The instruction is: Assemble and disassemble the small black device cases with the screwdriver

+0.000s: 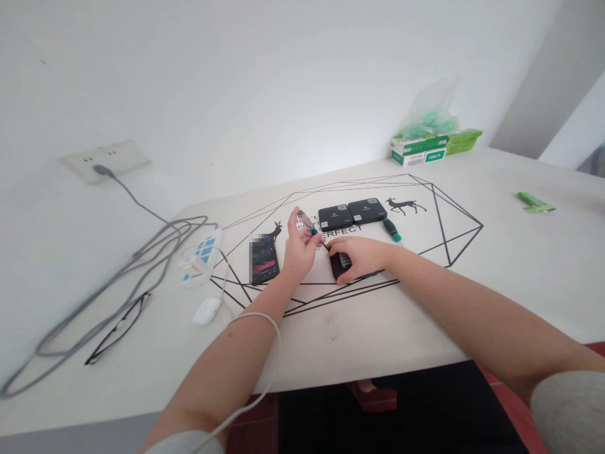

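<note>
Small black devices sit at the middle of the white bench (425, 315): one flat, rounded-rectangular black device (339, 263) lies under the right hand (358, 257), whose fingers curl down and clamp on it. Left hand (297, 251) is raised just beside it, palm turned inward, fingertips pinched together on a small clear-and-blue object (306, 222) (too blurred to name). Behind them lie two more black boxes (352, 214), side by side, each with a pale label I cannot read. Printed on the bench are thin geometric lines, a deer silhouette (405, 205) and the letters "PERFECT". A smartphone (263, 260) lies left of the hands.
</note>
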Tool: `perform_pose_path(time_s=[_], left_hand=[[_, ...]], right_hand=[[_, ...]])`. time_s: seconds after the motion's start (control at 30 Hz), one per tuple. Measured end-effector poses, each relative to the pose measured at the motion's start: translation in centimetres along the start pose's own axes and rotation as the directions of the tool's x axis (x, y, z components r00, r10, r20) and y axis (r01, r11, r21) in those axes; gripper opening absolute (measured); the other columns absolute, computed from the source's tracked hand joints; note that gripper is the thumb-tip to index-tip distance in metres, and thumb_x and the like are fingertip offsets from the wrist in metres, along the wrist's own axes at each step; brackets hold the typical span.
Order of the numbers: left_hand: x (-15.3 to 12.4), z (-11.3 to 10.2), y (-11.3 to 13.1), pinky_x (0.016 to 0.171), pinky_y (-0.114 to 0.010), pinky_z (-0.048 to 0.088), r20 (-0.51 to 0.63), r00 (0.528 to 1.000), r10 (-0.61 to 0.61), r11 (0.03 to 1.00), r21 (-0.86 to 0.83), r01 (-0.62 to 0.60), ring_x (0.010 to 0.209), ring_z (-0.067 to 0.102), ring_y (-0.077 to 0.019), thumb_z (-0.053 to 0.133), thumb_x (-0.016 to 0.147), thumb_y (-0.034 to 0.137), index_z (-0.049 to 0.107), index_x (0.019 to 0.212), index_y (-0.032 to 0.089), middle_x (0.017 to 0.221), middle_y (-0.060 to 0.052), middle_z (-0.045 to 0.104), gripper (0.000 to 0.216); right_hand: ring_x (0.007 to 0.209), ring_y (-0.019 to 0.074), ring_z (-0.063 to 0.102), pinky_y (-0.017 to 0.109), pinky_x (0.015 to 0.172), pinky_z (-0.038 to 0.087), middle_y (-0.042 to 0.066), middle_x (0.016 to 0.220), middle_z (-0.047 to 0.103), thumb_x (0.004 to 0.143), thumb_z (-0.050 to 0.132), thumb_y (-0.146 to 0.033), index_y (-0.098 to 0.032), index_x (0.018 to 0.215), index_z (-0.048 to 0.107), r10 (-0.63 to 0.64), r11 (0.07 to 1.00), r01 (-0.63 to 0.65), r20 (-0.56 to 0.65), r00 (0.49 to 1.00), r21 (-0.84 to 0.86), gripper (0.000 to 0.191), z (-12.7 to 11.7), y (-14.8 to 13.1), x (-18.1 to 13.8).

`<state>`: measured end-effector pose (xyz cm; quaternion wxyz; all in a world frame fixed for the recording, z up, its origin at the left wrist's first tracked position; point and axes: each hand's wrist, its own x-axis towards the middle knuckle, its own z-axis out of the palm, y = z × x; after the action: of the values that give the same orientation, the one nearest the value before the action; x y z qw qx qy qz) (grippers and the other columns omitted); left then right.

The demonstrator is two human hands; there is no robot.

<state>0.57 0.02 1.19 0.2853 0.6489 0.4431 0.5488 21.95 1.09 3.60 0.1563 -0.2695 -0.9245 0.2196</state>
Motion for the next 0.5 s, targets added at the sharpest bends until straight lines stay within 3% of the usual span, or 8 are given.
perform_pose_path(time_s=[0.2, 0.5], left_hand=[[-0.21, 0.05, 0.91, 0.076, -0.028, 0.059, -0.043, 0.996, -0.079, 0.996, -0.036, 0.077, 0.067, 0.074, -0.0161, 0.076, 0.086, 0.022, 0.022, 0.165, 0.026, 0.072, 0.007, 0.067, 0.095], [-0.68, 0.48, 1.05, 0.074, -0.03, 0.061, -0.081, 0.995, -0.065, 0.998, -0.027, 0.063, 0.069, 0.076, -0.0177, 0.074, 0.088, 0.022, 0.024, 0.164, 0.025, 0.076, 0.004, 0.069, 0.09]], right_hand=[[0.115, 0.0342, 0.069, 0.046, 0.101, 0.056, 0.012, 0.129, 0.071, 0.067, 0.09, -0.052, -0.019, 0.116, 0.074, -0.006, 1.0, 0.006, -0.001, 1.0, 0.014, 0.061, -0.11, -0.06, 0.0], [0.118, 0.0342, 0.069, 0.044, 0.104, 0.054, 0.014, 0.131, 0.071, 0.068, 0.09, -0.053, -0.016, 0.118, 0.073, -0.012, 1.0, 0.012, 0.009, 1.0, -0.003, 0.064, -0.06, -0.03, 0.06]])
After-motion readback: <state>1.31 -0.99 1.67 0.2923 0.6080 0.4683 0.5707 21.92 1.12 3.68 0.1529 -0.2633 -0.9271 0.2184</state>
